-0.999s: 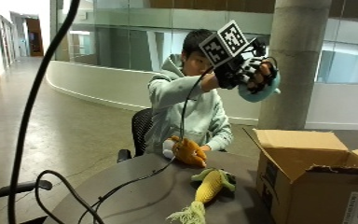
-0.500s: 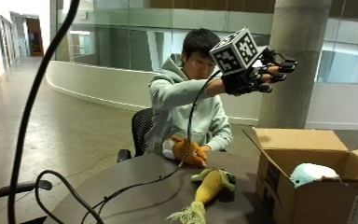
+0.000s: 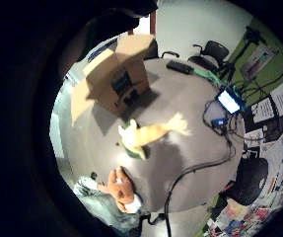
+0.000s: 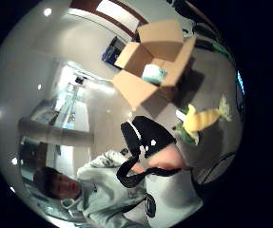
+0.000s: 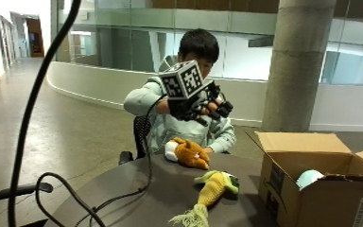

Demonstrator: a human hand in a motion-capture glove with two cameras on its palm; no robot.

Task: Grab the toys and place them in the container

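gloved right hand (image 5: 202, 107) hangs in the air above the table (image 5: 137, 189), fingers loosely curled and holding nothing; corn toy (image 5: 214, 188) lies beside the cardboard box (image 5: 320, 189).

Teal toy (image 5: 308, 178) now in box (image 5: 320, 203); hand (image 5: 197, 106) empty, drawn back chestward.

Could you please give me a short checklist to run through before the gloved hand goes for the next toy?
1. Black-gloved right hand free, holding nothing: ok.
2. Light blue plush toy inside the open brown cardboard box: ok.
3. Yellow and green corn-shaped plush toy lying on the dark round table, nothing covering it: ok.
4. Orange and white plush animal free to take: not ok, the bare left hand seems to rest on it.
5. Box flaps open: ok.
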